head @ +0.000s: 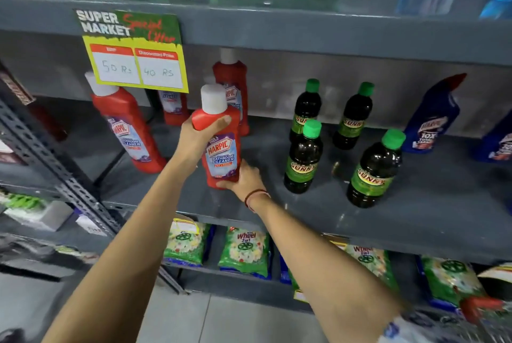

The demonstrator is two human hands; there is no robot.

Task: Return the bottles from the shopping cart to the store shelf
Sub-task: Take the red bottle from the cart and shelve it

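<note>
A red Harpic bathroom cleaner bottle [221,145] with a white cap is held upright at the front of the grey middle shelf [415,218]. My left hand [198,137] wraps its shoulder from the left. My right hand [245,176] grips its base from the right. Whether the base touches the shelf is hidden by my fingers. Three more red Harpic bottles [130,129] stand on the shelf behind and to the left. The shopping cart [482,309] shows only as a red corner at the bottom right.
Several dark Sunny bottles [372,169] with green caps stand right of my hands. Blue Harpic bottles [433,118] are at the far right. A yellow price sign [133,51] hangs from the upper shelf edge. Green Wheel detergent bags [243,251] fill the shelf below.
</note>
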